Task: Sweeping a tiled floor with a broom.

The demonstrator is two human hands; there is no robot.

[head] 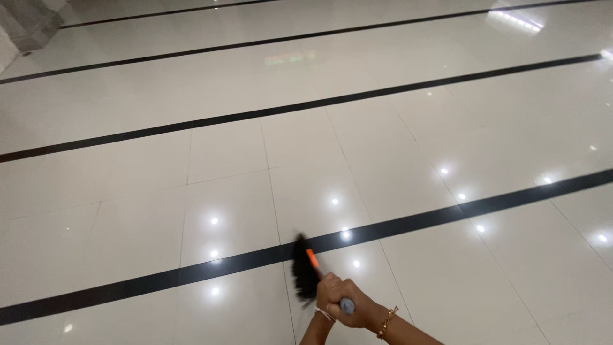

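Both hands meet on 1 tool at the bottom of the view: a broom with a slim orange shaft (312, 260), a grey cap at its near end and a dark, bushy bristle head (302, 271). The right hand (357, 308), with a gold chain bracelet (386, 322) at the wrist, is wrapped tight around the grey end of the shaft, fingers curled shut on it. The left hand (329, 295), wearing a thin pale band (324, 314) at its wrist, grips the same shaft just ahead of the right hand, touching it, fingers likewise closed around the handle. The bristle head is blurred; it sits low over the glossy white tiled floor (230, 153), and I cannot tell whether the tips touch the tiles. Taking the broom head as the marker: the nearest black floor stripe (447, 214) runs just behind it, passing by the top of the bristles and slanting up toward the right. 2 more black stripes (306, 105) lie well beyond the broom head, roughly parallel. Small bright reflections of ceiling lights (334, 201) dot the tiles around and beyond the bristles.
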